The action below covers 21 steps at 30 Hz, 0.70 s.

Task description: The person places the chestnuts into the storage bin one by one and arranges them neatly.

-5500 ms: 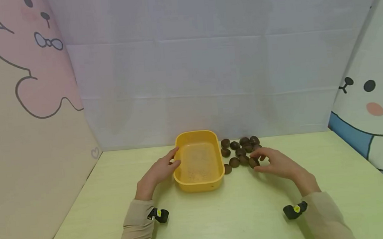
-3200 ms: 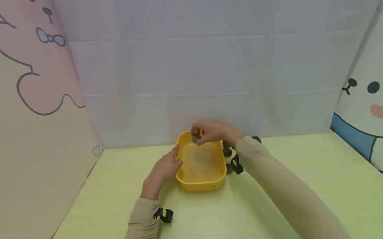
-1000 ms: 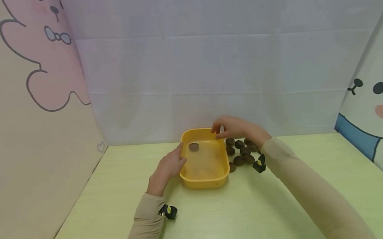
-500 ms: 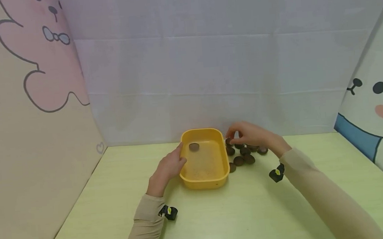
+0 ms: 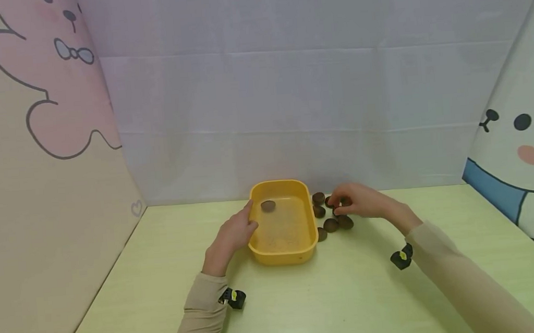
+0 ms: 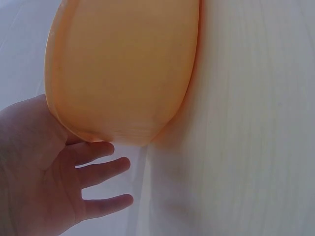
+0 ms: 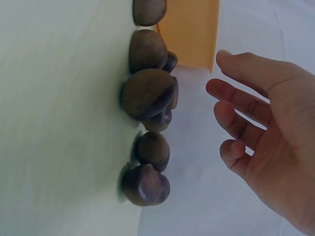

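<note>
My left hand holds the left rim of a yellow plastic tray, thumb over the rim and fingers along the outside. In the left wrist view the thumb is hidden behind the tray wall and the other fingers stretch out past its end. One brown chestnut lies in the tray near the far left. My right hand hovers over a cluster of chestnuts right of the tray. In the right wrist view its bent fingers stand apart from the chestnuts, with nothing between them.
A pale yellow-green table carries everything. White cloth closes off the back, right behind the tray and chestnuts. Cartoon-printed panels stand at the left and right.
My right hand carried a chestnut from the cluster into the tray and let it go. It then moved back right over the cluster. My left hand stays at the tray's rim.
</note>
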Motion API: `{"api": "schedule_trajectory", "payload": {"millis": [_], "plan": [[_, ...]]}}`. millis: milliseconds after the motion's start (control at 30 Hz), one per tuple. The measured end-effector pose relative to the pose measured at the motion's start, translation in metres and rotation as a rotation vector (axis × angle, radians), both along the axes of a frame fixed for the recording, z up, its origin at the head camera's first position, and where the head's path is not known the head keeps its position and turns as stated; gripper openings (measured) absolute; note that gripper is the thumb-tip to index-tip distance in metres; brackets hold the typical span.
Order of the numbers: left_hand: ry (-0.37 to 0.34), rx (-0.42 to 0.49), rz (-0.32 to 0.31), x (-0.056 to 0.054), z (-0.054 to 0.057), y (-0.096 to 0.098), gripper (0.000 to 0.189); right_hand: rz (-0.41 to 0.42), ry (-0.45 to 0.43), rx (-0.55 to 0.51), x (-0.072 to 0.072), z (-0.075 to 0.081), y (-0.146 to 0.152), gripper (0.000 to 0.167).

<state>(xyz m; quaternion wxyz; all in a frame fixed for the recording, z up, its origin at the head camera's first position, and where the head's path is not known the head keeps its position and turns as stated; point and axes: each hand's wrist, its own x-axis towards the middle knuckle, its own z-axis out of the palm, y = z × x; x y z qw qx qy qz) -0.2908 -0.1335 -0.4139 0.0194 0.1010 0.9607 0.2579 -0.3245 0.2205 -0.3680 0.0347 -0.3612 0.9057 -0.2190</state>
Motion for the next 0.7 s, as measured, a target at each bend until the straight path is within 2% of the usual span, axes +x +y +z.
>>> {"api": "schedule_trajectory", "payload": {"millis": [200,467,700], "plan": [[-0.008,0.016,0.003,0.001,-0.002,0.001,0.066,-0.025,-0.022,-0.014,0.008,-0.01,0.011,0.025],[-0.004,0.032,-0.002,0.001,-0.002,-0.001,0.066,-0.061,-0.057,-0.007,0.011,-0.023,0.018,0.028],[0.004,0.034,-0.013,0.003,-0.001,-0.003,0.066,-0.041,-0.043,-0.02,0.015,-0.032,0.023,0.033]]}}
